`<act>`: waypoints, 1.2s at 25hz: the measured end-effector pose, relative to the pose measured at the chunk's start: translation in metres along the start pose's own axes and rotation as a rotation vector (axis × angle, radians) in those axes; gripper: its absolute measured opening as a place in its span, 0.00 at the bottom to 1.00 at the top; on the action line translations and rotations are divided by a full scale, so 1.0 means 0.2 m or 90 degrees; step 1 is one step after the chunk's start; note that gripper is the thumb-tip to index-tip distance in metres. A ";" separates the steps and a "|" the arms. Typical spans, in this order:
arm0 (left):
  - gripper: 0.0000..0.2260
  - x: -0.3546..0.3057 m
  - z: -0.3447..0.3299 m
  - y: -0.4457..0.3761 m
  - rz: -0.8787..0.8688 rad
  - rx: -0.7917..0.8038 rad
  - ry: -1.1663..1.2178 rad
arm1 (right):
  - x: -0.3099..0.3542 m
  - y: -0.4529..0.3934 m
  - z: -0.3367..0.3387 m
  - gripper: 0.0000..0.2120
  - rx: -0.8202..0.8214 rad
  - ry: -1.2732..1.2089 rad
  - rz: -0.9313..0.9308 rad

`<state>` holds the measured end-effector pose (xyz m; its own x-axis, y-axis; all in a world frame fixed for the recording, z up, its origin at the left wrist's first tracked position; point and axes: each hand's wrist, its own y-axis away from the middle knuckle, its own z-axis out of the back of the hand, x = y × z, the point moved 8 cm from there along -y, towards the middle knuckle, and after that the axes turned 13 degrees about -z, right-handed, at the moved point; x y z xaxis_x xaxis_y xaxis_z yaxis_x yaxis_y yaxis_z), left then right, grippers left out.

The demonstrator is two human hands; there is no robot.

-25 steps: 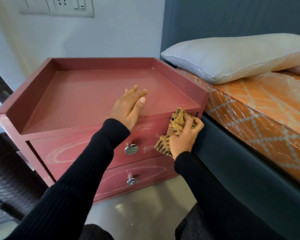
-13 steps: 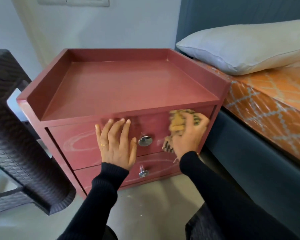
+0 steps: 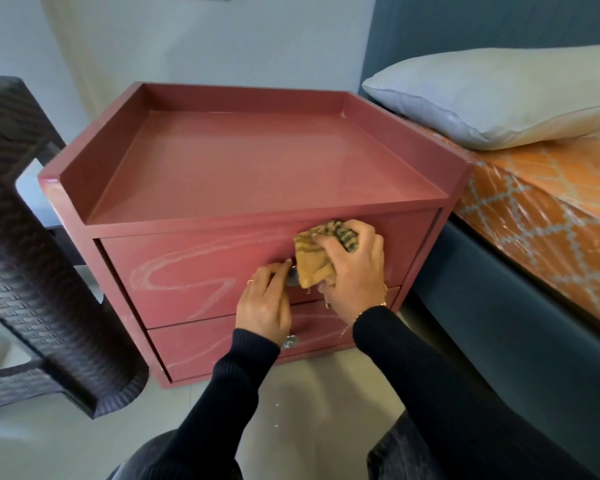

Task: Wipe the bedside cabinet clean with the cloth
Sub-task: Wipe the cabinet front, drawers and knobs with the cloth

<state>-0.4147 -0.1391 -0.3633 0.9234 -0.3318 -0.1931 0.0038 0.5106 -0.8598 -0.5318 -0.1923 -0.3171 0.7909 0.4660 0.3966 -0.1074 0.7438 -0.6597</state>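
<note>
Wiping of the upper drawer front was the step in hand, as I judged it. The bedside cabinet (image 3: 243, 168) stood between a dark woven chair (image 3: 32, 271) on the left and the bed on the right, its tray top bare and fairly even in colour, while pale streaks (image 3: 174, 268) curved across the left part of the upper drawer (image 3: 194, 278) and fainter ones marked the lower drawer (image 3: 222, 348). So the front looked to be the unfinished part.

The right hand (image 3: 355, 271) was curled shut around the cloth (image 3: 317, 259), a bunched yellow rag with dark stripes, pressing it flat against the upper drawer just right of its metal knob (image 3: 292, 279). Cloth stuck out to the left and above the fingers, touching the drawer face close under the top edge.

The left hand (image 3: 265, 306) sat just left of the cloth, its fingers bent in toward the knob; it seemed to be pinching or steadying it, but I could not tell for certain whether it had a real grip. A second knob (image 3: 289, 342) showed below that wrist.

The next move, to my eye, called for carrying the cloth leftward past the knob, with firm flat pressure, onto the streaked area, then down to the lower drawer. The left hand would need to keep the drawer from sliding.
</note>
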 end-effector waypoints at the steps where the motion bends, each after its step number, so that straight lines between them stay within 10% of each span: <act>1: 0.18 0.02 0.01 -0.01 0.031 -0.008 0.029 | -0.04 0.00 0.01 0.27 0.001 -0.018 -0.046; 5: 0.20 0.04 0.04 -0.02 0.179 -0.034 0.128 | -0.04 0.00 -0.01 0.25 -0.018 -0.072 -0.162; 10: 0.24 0.06 0.06 -0.03 0.311 -0.071 0.234 | -0.03 0.07 -0.07 0.19 0.023 0.110 0.102; 13: 0.19 0.07 0.05 -0.03 0.359 -0.080 0.225 | -0.14 0.06 -0.02 0.24 0.012 0.178 0.054; 30: 0.14 0.13 0.03 0.00 0.430 -0.098 0.296 | 0.15 0.19 -0.15 0.27 0.056 0.022 0.246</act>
<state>-0.3881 -0.1422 -0.3651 0.4553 -0.3041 -0.8368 -0.5779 0.6140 -0.5376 -0.4944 -0.1637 -0.3495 0.7019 0.7042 0.1075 -0.4507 0.5558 -0.6986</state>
